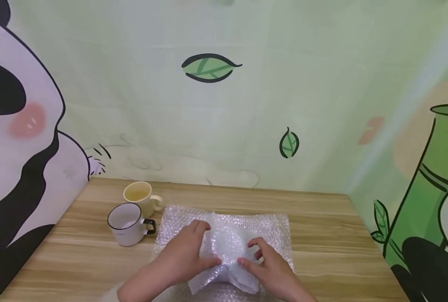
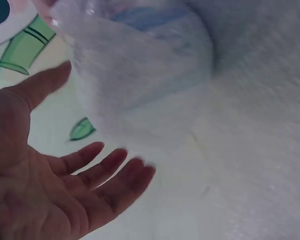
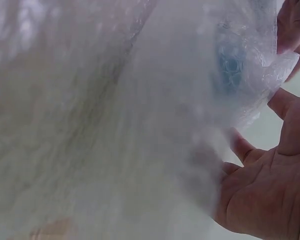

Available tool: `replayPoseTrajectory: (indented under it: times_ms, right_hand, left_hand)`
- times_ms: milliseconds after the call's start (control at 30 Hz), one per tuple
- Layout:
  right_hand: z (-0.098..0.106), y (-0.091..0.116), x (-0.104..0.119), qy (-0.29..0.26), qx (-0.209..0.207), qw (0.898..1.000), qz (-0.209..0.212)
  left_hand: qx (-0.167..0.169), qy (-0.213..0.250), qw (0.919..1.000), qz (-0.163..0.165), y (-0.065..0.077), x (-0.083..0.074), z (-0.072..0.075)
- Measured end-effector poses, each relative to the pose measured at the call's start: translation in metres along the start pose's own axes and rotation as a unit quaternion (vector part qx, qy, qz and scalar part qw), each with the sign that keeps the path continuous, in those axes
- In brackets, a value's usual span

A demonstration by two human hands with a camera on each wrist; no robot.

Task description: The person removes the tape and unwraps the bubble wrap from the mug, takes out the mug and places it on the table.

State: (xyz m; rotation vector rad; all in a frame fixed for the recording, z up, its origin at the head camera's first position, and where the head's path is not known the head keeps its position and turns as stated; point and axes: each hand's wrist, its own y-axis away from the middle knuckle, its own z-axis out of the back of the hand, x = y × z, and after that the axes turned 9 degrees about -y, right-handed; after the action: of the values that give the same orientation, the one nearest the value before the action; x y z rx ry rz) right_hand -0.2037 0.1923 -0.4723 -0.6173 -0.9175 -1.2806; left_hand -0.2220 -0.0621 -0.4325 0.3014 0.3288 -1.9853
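Observation:
A rounded item wrapped in bubble wrap sits on a flat bubble wrap sheet in front of me. Blue bands show through the layers of the wrapped item in the left wrist view, but the wrap hides what it is. My left hand is at its left side, fingers spread and relaxed, the thumb tip right at the wrap. On the right side, my right hand holds the wrap's edge with bent fingers and thumb. Film partly covers the fingers of my right hand in the right wrist view.
Left of the sheet stand a white mug with a black rim and handle and, behind it, a cream mug. The wooden table ends at a printed cloth backdrop with a panda, leaves and bamboo.

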Motion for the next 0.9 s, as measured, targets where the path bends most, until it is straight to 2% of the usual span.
replayPoseTrajectory:
  times_ms: [100, 233, 333, 433, 533, 700, 900]
  right_hand:
    - [0.0, 0.0, 0.001, 0.002, -0.006, 1.0, 0.008]
    - [-0.001, 0.0, 0.004, 0.01, -0.017, 1.0, 0.017]
    - [-0.002, 0.0, 0.007, 0.019, -0.027, 0.999, 0.02]
    - [-0.004, -0.001, 0.009, 0.031, -0.038, 0.998, 0.024]
    - [-0.005, -0.002, 0.01, 0.039, -0.047, 0.998, 0.031]
    - [-0.004, -0.003, 0.01, 0.03, -0.055, 0.998, 0.032]
    - [-0.001, -0.005, 0.009, 0.015, -0.053, 0.998, 0.029]
  left_hand:
    - [-0.006, -0.06, 0.9969, -0.05, 0.002, -0.009, -0.001]
    - [0.02, -0.13, 0.9857, -0.105, 0.004, -0.017, -0.006]
    - [0.034, -0.174, 0.9761, -0.126, 0.005, -0.02, -0.01]
    - [0.03, -0.205, 0.9691, -0.134, 0.006, -0.021, -0.012]
    - [0.025, -0.214, 0.9669, -0.136, 0.007, -0.021, -0.011]
    - [0.02, -0.202, 0.9703, -0.132, 0.008, -0.022, -0.007]
    - [0.029, -0.181, 0.9753, -0.123, 0.009, -0.024, -0.003]
